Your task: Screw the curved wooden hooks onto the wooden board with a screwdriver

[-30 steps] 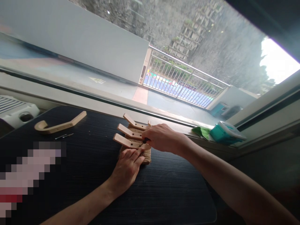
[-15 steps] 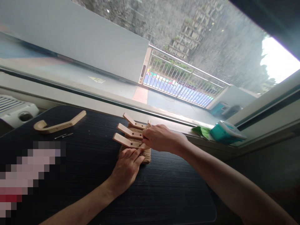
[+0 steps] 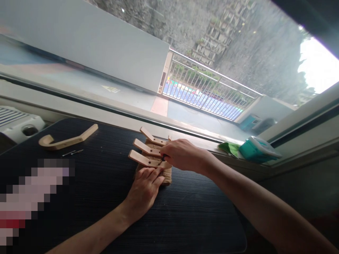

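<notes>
Three pale wooden hooks (image 3: 141,158) lie side by side across a brown, rough-edged board (image 3: 167,179), with dark screws or holes along them. My left hand (image 3: 145,185) grips the near end of the board, its fingers pressed down by the nearest hook. My right hand (image 3: 182,155) is closed around a small screwdriver (image 3: 164,157), mostly hidden by the fingers. The tool points down at the nearest hook, by its right-hand dark hole. The hooks' right ends are partly hidden behind my right hand.
A loose wooden hook (image 3: 67,141) and thin metal pieces (image 3: 72,152) lie on the black table (image 3: 185,218) to the left. A white appliance (image 3: 19,123) stands beyond. On the windowsill are a green cloth (image 3: 229,149) and a teal box (image 3: 255,151). A pixelated patch covers the lower left.
My right hand's fingers have shifted slightly, so more of the dark screwdriver shows. My left hand stays on the board; the whole view has moved a little.
</notes>
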`<state>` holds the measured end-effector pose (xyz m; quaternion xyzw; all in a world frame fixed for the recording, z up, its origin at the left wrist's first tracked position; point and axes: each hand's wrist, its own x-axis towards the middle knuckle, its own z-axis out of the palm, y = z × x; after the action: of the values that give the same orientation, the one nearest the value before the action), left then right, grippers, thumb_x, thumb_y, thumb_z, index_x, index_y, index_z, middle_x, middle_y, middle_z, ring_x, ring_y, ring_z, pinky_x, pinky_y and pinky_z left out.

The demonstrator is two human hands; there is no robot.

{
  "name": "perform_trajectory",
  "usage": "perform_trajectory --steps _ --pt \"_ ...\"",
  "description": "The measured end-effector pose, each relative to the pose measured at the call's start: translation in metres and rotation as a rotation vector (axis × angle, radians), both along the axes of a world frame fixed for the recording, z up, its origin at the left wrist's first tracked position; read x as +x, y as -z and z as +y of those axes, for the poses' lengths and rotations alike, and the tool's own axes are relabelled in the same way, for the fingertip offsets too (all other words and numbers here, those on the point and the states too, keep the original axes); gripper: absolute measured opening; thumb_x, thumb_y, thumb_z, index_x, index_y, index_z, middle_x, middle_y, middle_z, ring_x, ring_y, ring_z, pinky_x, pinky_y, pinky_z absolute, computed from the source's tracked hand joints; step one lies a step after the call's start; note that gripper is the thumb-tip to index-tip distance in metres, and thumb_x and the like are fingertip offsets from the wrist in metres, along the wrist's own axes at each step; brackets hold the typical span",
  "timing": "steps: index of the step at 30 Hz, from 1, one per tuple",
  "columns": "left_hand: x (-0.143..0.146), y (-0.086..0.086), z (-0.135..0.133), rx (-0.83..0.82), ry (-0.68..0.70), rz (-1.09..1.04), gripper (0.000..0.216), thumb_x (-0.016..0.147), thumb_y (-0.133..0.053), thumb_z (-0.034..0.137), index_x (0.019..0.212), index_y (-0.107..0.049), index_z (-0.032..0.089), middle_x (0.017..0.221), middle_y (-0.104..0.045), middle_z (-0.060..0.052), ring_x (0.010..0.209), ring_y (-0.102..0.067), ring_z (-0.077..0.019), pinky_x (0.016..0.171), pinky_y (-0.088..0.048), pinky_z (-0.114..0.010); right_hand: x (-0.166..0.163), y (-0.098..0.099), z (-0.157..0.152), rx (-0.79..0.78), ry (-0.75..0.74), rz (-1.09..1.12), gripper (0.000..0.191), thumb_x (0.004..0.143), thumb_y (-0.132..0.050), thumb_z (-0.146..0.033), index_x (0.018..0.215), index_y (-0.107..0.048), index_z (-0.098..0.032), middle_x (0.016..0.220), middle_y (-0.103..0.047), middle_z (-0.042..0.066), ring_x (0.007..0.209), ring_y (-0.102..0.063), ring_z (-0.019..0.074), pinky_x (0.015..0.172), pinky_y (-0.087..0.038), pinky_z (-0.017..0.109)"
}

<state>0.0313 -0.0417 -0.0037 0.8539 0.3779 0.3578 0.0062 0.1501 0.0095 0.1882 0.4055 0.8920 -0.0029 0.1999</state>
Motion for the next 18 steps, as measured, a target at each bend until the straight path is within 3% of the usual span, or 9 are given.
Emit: perform_trajectory --steps 8,12,18 --pt "-0.0008 0.003 -0.0006 0.003 0.001 0.005 0.028 0.085 -0.049 0.006 0.107 -0.06 0.019 0.128 -0.058 -0.007 0.111 -0.051 -0.0237 0.097 -0.038 -0.044 -0.0021 0.0009 -0.0047 0.034 0.065 0.007 0.028 0.092 -0.041 -0.023 0.092 -0.067 -0.013 0.091 -0.071 0.01 0.083 -0.066 0.0199 0.071 -0.042 0.028" --pt "-0.0003 0.0026 -0.0006 0.001 -0.005 0.017 0.028 0.084 -0.049 0.006 0.106 -0.06 0.02 0.13 -0.057 -0.006 0.111 -0.051 -0.0243 0.097 -0.038 -0.045 0.0007 -0.0008 -0.0043 0.04 0.041 -0.019 0.023 0.088 -0.048 -0.025 0.096 -0.068 -0.016 0.093 -0.071 0.009 0.084 -0.066 0.0224 0.064 -0.041 0.028" --pt "0.0003 0.0013 -0.0003 -0.001 -0.002 0.007 0.028 0.084 -0.05 0.006 0.106 -0.06 0.02 0.13 -0.058 -0.006 0.11 -0.051 -0.0239 0.097 -0.038 -0.044 0.0045 -0.0025 -0.0032 0.016 -0.009 0.007 0.022 0.086 -0.048 -0.015 0.092 -0.069 -0.02 0.093 -0.072 0.004 0.086 -0.065 0.0197 0.062 -0.038 0.025"
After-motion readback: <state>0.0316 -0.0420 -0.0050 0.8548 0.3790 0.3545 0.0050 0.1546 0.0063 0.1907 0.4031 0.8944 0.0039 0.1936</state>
